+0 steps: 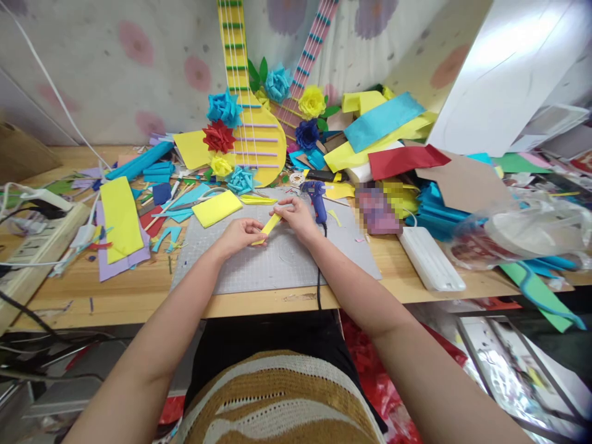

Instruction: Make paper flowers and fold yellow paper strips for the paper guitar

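Between my two hands, above the grey cutting mat (pixel 291 271), is a narrow folded strip of yellow paper (pixel 269 229). My left hand (pixel 243 236) pinches its lower left end. At the upper right end the fingers of my right hand (pixel 298 216) are closed on the same strip. A larger folded yellow paper (pixel 217 208) lies on the mat beyond my left hand, with a thin yellow piece (pixel 258 200) beside it. Just right of my right hand is a blue glue gun (pixel 316 198), its black cord running down over the table edge. Scissors (pixel 194 200) rest left of the mat.
Paper guitars (pixel 259 139) with paper flowers lean at the back. Coloured paper sheets (pixel 388 126) pile up at the right, near a white power strip (pixel 431 259) and a plastic bag (pixel 522 228). Yellow paper (pixel 121 219) and scraps cover the left, beside a wooden rail (pixel 44 262).
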Demonstrator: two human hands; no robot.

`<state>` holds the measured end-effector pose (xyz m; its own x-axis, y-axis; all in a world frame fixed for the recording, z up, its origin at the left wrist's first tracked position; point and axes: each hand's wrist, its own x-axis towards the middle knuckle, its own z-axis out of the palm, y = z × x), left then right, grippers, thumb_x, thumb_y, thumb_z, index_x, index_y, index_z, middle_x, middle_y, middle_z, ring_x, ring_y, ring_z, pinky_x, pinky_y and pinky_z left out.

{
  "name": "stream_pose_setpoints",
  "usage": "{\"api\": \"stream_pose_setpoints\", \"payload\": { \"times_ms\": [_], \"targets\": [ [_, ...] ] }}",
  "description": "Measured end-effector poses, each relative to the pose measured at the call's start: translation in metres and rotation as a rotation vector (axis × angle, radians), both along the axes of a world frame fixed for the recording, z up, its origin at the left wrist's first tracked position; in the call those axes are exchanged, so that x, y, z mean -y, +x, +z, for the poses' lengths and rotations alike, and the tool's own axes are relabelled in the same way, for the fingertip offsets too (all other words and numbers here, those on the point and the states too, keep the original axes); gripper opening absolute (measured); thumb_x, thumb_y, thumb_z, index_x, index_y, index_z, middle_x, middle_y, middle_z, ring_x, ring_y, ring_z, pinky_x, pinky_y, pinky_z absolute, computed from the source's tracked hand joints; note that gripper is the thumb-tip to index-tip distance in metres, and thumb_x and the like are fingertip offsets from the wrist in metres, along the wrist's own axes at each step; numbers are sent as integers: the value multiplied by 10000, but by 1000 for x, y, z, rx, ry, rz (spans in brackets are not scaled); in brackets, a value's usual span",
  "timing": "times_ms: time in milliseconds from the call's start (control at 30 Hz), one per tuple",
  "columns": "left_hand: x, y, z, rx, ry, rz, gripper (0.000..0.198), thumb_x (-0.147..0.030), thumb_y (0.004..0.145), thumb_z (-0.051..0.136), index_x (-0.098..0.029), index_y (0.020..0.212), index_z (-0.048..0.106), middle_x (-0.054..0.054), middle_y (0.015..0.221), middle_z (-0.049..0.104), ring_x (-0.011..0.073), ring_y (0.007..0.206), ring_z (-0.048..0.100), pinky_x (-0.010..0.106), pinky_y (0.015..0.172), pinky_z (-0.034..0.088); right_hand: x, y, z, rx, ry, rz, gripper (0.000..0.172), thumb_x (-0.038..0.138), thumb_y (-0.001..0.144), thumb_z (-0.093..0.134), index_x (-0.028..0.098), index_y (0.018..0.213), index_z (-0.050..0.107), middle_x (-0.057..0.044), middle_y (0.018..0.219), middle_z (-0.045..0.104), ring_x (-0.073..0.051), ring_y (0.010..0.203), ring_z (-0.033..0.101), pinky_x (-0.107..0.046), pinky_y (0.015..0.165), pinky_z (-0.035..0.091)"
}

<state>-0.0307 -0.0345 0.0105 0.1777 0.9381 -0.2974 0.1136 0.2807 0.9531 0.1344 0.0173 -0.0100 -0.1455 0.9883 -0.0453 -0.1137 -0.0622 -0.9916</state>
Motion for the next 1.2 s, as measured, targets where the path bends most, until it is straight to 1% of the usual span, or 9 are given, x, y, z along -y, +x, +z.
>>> {"api": "stream_pose_setpoints", "payload": {
  "times_ms": [100, 200, 333, 467, 567, 667, 900, 1033, 1200],
  "targets": [
    [0, 1, 1, -10, 18, -33, 474, -388, 489, 822, -116, 830, 635, 76, 702, 713, 194, 664, 680, 283, 632, 518, 4, -5, 0, 7, 14, 53, 229, 292, 696, 672, 202, 774, 476, 8, 671, 683, -98, 612, 615, -201, 555, 445],
    [0, 4, -1, 8, 18, 6, 444, -467, 556, 772, -123, 816, 665, 77, 726, 716, 197, 697, 684, 273, 626, 518, 8, -10, 0, 20, 32, 110, 236, 313, 678, 680, 196, 733, 483, 22, 646, 667, -82, 565, 577, -191, 520, 417],
    [-1, 9, -5, 45, -3, 82, 354, -413, 600, 766, -110, 742, 649, 75, 656, 700, 187, 622, 674, 295, 615, 531, 11, -13, 1, 34, 44, 124, 259, 362, 676, 672, 196, 762, 492, 26, 664, 665, -61, 505, 511, -184, 481, 385],
    [-1, 11, -4, 56, -32, 119, 245, -317, 671, 733, -104, 719, 622, 67, 629, 691, 170, 577, 665, 294, 606, 536, 11, -10, 3, 37, 39, 90, 277, 389, 707, 641, 202, 837, 483, 19, 717, 677, -45, 466, 462, -178, 445, 346],
    [1, 10, -1, 68, -29, 130, 205, -287, 702, 710, -103, 737, 626, 65, 664, 700, 153, 587, 668, 264, 603, 533, 12, -9, 5, 116, 32, 93, 298, 401, 692, 659, 202, 826, 482, 45, 610, 624, -55, 460, 477, -176, 424, 323],
    [1, 9, 2, 72, -38, 119, 232, -306, 684, 725, -103, 759, 641, 69, 685, 705, 157, 611, 673, 257, 605, 535, 13, -10, 6, 161, 43, 92, 301, 383, 669, 682, 206, 807, 481, 72, 535, 562, -65, 465, 497, -173, 419, 319],
    [-1, 6, -2, 59, -54, 33, 329, -351, 573, 796, -91, 705, 644, 85, 645, 696, 171, 582, 667, 251, 551, 527, 15, -8, 9, 152, 54, 111, 293, 378, 672, 677, 210, 801, 475, 82, 545, 556, -54, 443, 473, -177, 433, 351],
    [-3, 5, -5, 71, -60, 41, 317, -344, 591, 788, -92, 720, 646, 94, 671, 703, 169, 594, 670, 248, 551, 528, 14, -7, 9, 179, 48, 117, 294, 375, 666, 678, 206, 805, 480, 73, 561, 575, -56, 437, 468, -187, 441, 364],
    [-3, 4, -5, 82, -62, 53, 286, -322, 619, 775, -94, 738, 650, 93, 669, 703, 162, 593, 670, 239, 554, 529, 12, -6, 4, 208, 88, 96, 231, 286, 657, 675, 201, 745, 480, 65, 551, 564, -89, 537, 557, -206, 519, 413]
  ]
}}
